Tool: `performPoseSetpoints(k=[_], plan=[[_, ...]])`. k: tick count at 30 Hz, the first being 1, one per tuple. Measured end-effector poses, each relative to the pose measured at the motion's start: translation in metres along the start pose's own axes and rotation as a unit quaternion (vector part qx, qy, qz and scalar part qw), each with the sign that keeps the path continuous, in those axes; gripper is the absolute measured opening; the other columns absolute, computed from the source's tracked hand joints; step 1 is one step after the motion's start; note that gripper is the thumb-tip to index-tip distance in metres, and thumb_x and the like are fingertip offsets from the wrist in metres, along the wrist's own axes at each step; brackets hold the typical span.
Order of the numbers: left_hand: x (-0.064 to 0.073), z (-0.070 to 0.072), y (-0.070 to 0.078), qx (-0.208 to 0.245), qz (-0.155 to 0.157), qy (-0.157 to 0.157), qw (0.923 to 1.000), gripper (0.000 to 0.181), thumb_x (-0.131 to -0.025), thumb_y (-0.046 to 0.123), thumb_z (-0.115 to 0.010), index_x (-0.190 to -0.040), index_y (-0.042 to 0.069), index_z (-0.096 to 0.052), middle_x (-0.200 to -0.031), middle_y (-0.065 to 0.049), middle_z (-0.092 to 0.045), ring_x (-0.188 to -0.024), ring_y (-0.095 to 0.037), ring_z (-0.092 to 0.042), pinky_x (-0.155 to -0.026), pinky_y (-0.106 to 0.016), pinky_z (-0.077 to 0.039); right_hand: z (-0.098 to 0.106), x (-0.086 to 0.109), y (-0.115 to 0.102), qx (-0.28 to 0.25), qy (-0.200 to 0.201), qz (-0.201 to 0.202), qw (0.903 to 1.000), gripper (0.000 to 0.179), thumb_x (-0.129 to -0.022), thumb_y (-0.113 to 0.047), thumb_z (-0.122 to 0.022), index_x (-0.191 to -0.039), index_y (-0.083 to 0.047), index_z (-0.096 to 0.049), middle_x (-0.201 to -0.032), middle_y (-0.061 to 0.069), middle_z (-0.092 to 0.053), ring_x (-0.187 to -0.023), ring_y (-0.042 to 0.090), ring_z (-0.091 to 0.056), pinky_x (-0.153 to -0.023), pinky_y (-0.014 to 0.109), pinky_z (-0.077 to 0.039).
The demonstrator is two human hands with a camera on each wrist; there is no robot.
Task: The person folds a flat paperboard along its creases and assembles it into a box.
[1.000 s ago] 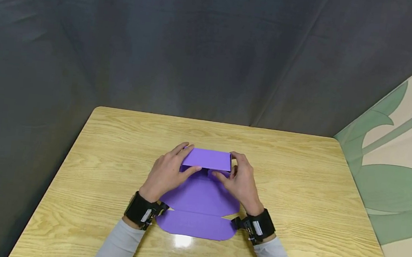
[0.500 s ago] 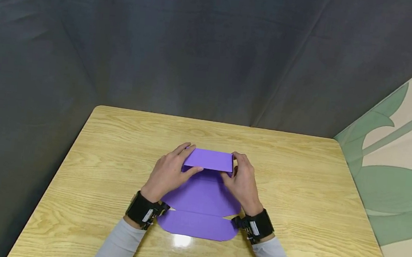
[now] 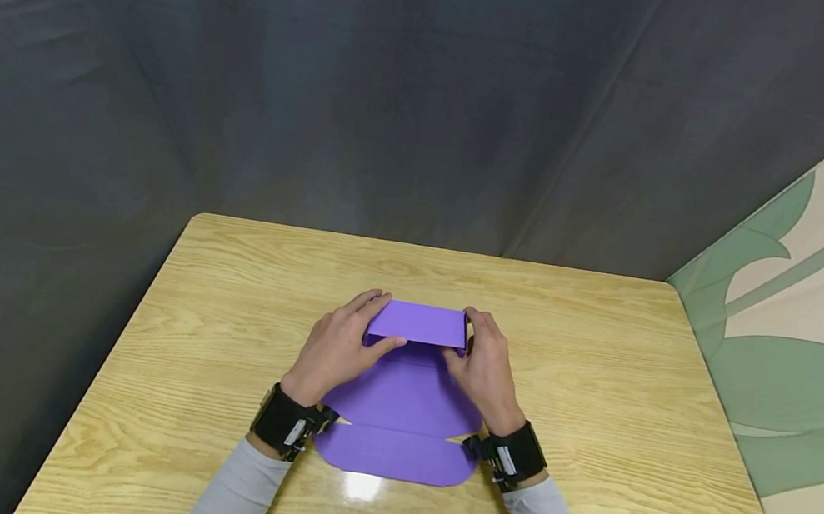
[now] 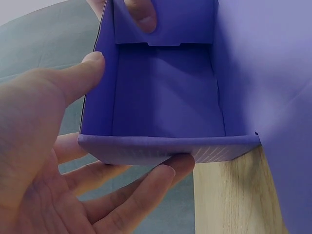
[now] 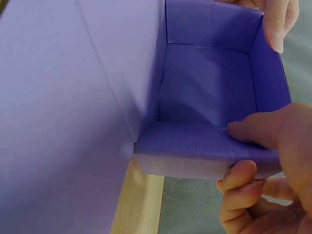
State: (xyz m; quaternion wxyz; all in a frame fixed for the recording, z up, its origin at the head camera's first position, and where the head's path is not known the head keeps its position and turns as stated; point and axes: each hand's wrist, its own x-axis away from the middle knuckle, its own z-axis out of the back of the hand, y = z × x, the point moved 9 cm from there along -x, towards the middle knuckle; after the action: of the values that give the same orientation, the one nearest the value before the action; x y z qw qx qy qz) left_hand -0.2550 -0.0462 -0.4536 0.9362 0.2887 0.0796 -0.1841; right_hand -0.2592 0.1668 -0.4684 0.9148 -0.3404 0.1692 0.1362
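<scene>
My half-open left hand (image 3: pixel 335 343) cups this purple box (image 3: pixel 405 390), right hand (image 3: pixel 485 369) pinches its side wall (image 5: pixel 183 139), midway between the side edges of the worktop (image 3: pixel 637 415). Probably light, crushable card, so I'd grip there, gently.

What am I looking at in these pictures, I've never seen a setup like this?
There's no robot: these are a person's bare left hand and right hand, with a black band at each wrist. The widest picture comes from a camera on the person's head, looking forward and down. The other two are taken from the left and right wrists, close to each hand's work. Both hands grip a purple box at a wood-grained table; its open side faces the person, and a long flap spreads towards them. The right thumb reaches inside, with fingers outside. Whether the box rests on the table, I can't tell.
</scene>
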Motion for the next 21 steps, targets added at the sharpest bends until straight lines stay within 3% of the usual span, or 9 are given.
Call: performPoseSetpoints(k=[21], plan=[[-0.0002, 0.0002, 0.0006, 0.009, 0.001, -0.005, 1.0000, 0.073, -0.098, 0.053, -0.074, -0.155, 0.012, -0.056, -0.156, -0.016, -0.058, -0.131, -0.039, -0.067, -0.100, -0.055, -0.058, 0.0010, -0.0002, -0.0031, 0.005, 0.035, 0.015, 0.9993, 0.053, -0.079, 0.009, -0.081, -0.129, 0.015, -0.063, -0.111, 0.024, -0.069, -0.074, 0.026, -0.063, -0.063, 0.036, -0.056]])
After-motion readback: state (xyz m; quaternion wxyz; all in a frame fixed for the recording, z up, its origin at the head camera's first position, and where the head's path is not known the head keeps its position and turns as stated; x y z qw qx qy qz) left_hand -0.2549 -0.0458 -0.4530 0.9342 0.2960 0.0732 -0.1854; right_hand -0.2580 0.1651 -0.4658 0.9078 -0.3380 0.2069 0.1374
